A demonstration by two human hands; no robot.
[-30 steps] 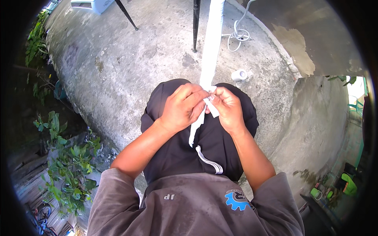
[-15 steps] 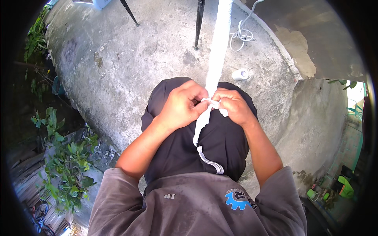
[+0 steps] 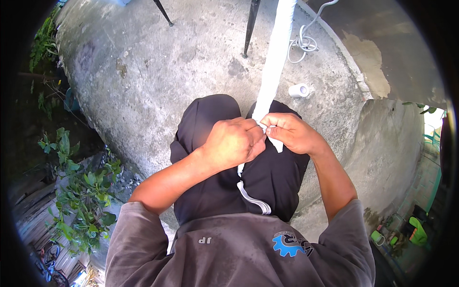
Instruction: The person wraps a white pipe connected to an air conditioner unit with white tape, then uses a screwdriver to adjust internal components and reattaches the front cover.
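A long white strip, cloth-like and bunched, runs from the far edge down to my knees. At its near end both hands meet over my lap. My left hand is closed around the bunched end, its fingers curled and hiding most of it. Touching it, my right hand pinches the same strip between thumb and forefinger. A short white tail hangs below the right hand. Another end of the strip drops under my left hand, and a flat white band lies on my dark trousers.
A white roll lies on the concrete floor beyond my right knee. Farther off are a coiled grey-white cable and thin black legs of some stand. Leafy plants grow at the left; a wall stands right.
My left hand has moved right and turned over, closing over the bunched end. The right hand has shifted slightly right. The whole view has shifted a little.
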